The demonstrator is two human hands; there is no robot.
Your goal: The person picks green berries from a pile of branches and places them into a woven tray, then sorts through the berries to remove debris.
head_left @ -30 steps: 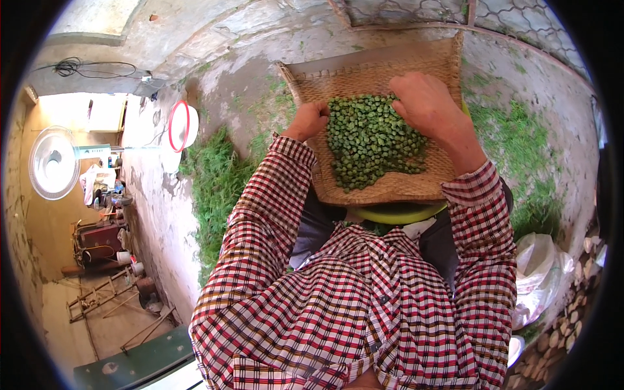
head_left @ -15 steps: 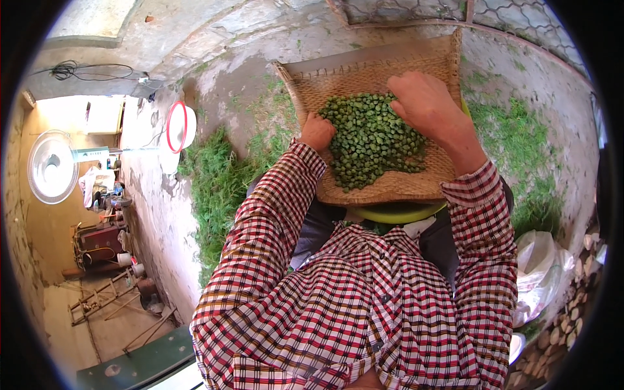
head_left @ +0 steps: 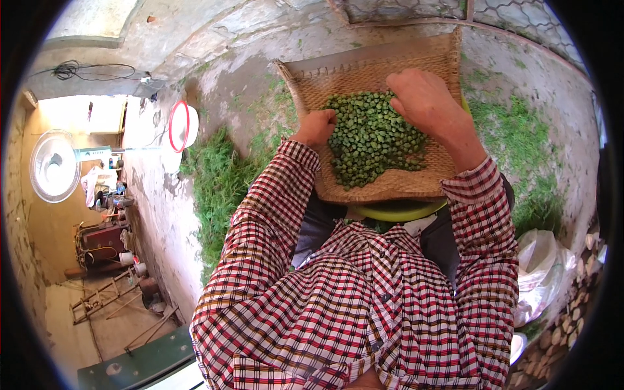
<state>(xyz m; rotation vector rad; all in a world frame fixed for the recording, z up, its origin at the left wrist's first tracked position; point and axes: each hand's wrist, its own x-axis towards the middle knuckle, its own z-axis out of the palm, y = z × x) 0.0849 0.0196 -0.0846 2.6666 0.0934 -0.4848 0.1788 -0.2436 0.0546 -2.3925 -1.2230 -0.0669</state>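
Note:
A woven winnowing tray (head_left: 403, 187) rests at my lap with a heap of small rounded green pods (head_left: 370, 140) in its middle. My left hand (head_left: 316, 127) is closed at the heap's left edge, thumb and fingertips pressed together. Whatever it may pinch is too small to make out. Over the heap's upper right side is my right hand (head_left: 426, 99), its fingers curled in and pointing left. The fingertips are partly hidden, so I cannot see what they hold. Part of a yellow-green tub (head_left: 400, 211) shows under the tray's near edge.
Loose green plants (head_left: 224, 175) lie on the ground to the left, with more greenery (head_left: 520, 143) at the right. A white plastic bag (head_left: 543, 273) stands by a pile of cut wood (head_left: 562, 338). Far left are a fan (head_left: 55, 166) and a red-rimmed white container (head_left: 184, 127).
My left hand has drawn slightly back from the pods, its fingers turning from pointing into the heap to a closed pinch. The right hand has barely shifted.

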